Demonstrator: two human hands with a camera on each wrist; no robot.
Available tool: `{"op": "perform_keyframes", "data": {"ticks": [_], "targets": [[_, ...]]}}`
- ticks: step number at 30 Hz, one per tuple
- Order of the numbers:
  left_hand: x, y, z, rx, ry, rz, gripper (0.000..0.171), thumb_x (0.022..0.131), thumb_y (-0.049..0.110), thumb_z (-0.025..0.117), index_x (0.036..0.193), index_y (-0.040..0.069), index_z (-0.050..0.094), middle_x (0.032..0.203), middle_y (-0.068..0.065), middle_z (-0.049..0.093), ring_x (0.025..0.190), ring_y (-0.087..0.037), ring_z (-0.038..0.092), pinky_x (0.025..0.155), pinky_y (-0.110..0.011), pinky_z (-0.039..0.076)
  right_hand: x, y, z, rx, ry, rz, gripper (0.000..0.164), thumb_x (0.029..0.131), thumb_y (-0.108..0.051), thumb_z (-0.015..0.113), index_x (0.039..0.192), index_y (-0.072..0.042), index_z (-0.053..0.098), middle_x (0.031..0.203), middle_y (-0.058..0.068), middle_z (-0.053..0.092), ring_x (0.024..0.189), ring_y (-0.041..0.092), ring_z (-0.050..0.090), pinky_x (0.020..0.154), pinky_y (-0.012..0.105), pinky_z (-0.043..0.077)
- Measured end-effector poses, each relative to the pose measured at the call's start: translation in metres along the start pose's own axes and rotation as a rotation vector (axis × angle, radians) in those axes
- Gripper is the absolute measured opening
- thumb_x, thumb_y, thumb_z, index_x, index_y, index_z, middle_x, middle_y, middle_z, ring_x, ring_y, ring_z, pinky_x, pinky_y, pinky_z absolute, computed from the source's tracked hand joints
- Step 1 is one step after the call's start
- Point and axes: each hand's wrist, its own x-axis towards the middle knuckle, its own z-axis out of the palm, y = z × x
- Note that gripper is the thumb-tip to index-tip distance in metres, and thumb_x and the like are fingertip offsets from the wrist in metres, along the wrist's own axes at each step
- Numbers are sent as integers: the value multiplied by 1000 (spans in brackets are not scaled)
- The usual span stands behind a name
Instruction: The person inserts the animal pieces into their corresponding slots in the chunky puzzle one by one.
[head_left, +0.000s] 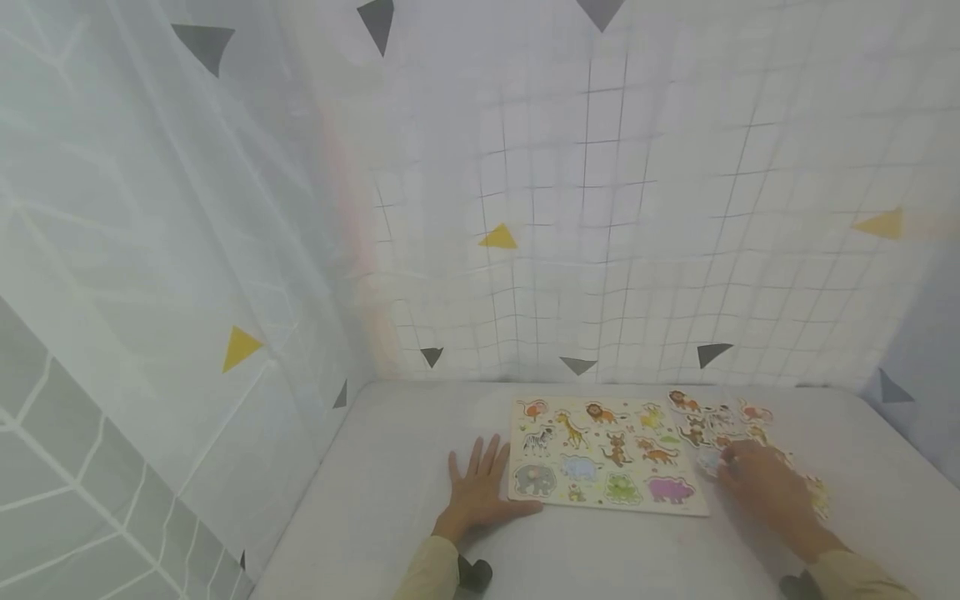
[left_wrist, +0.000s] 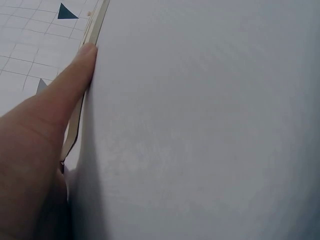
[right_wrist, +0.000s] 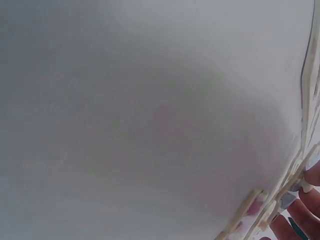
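A pale wooden animal puzzle board is not what my palm covers; rather, my left hand lies flat at its lower left corner, fingers spread, thumb along the front edge. In the left wrist view the thumb touches the board's edge. My right hand, just right of the board, pinches a pale blue-grey animal puzzle piece by fingertips. That piece appears tilted in the right wrist view; its animal is partly hidden.
Loose puzzle pieces lie right of the board, among them a lion piece, a kangaroo piece and a zebra piece. Several more sit around and behind my right hand. A white patterned curtain hangs behind the white table.
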Motion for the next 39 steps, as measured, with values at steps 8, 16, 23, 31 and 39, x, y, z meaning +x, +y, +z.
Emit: {"op": "perform_keyframes", "data": {"ticks": [8,16,23,31,39], "targets": [[0,1,-1,-9,-8,-3,123,71,96,53,166,25,20,176,3,10,165,-29,2,126,-72,-9,-2,-16,0,32,63,-78,14,91,-17,69,98,-6,65,97,18,71,73,23,62,56,34,49],[2,-2,4,-17,-14,-7,125,69,98,53,166,27,18,176,4,8,165,-29,1,125,-73,-9,0,-29,-1,49,63,-103,17,92,-19,71,103,-5,69,102,20,73,82,33,70,62,42,55],[4,-3,5,19,3,-12,124,69,99,50,166,28,18,176,5,9,165,-28,3,126,-73,-5,4,-37,3,31,102,-142,15,90,-19,74,100,-9,71,107,20,75,84,32,70,71,50,57],[6,-6,11,21,-4,-16,125,68,101,48,166,30,16,176,6,7,165,-28,3,126,-73,-6,8,-42,11,32,66,-132,15,89,-22,75,99,-12,69,88,3,72,71,14,58,58,31,47],[6,-6,11,25,10,-14,125,68,101,48,166,30,17,176,6,7,165,-27,3,126,-73,-5,9,-50,16,12,77,-151,15,88,-23,75,98,-13,69,86,1,68,73,16,57,58,32,46]]}}
